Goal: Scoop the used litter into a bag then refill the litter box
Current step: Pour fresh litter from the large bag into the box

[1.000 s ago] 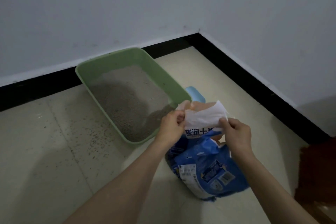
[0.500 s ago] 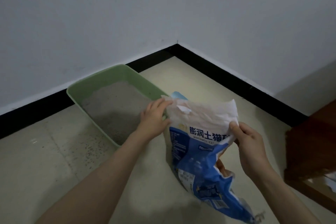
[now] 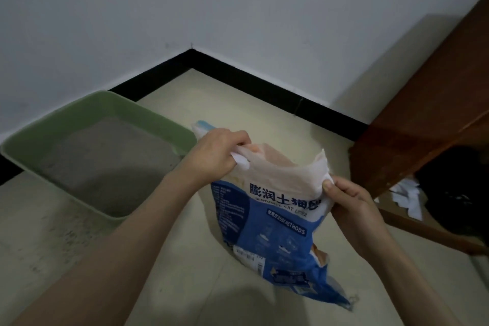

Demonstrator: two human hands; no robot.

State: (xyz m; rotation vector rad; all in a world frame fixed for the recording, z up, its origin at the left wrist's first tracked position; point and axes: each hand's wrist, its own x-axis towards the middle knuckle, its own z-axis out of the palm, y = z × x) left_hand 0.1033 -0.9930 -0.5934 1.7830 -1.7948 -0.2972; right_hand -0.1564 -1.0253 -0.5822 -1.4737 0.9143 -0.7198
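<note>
One blue and white plastic bag of cat litter (image 3: 275,222) stands on the pale tiled floor (image 3: 185,272) in the lower middle of the frame, its open mouth turned upward. The two hands are apart, one at each side of this mouth. The left hand (image 3: 219,155) grips the left top edge of the bag with the fingers curled around it. The right hand (image 3: 349,202) pinches the right top edge between the thumb and the fingers. The mouth of the bag is stretched between them, and its pinkish inner side shows.

One green rectangular plastic litter box (image 3: 148,116) lies on the floor at the left of the frame, just beside the bag; its right corner is near the left hand. Grey litter (image 3: 105,161) covers its bottom. Its far side is close to the black baseboard (image 3: 264,82) under the white wall (image 3: 238,8). Dark grains are scattered on the floor below the box, at the lower left.

At the right edge one brown wooden piece of furniture (image 3: 423,114) stands near the bag. Between the bag and the room corner, in the middle of the frame, the floor is open.
</note>
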